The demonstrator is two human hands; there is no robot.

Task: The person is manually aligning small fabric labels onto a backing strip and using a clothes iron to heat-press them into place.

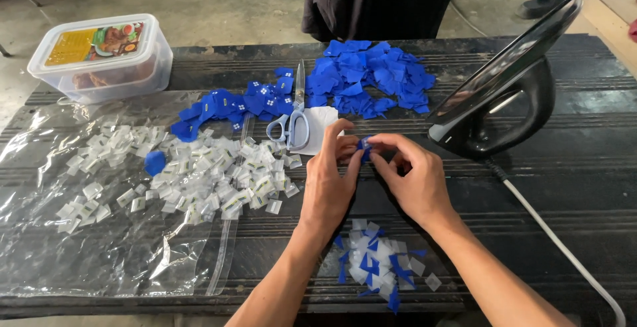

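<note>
Because the small blue fabric piece [364, 145] is pinched between the fingertips of both your hands, your left hand [330, 182] and your right hand [415, 180] meet just above the dark tabletop [564, 188], near the scissors [296, 120]. It looks feather-light, soft and floppy, so it should fold rather than resist; hold it by its edges with thumb and forefinger, gently, since a loose pinch may let it slip. The pile of blue fabric squares [371, 78] lies beyond, clear small packets [219, 171] rest on a plastic bag to your left, scraps [379, 261] sit between your forearms, and an upended iron [504, 95] stands right.
</note>
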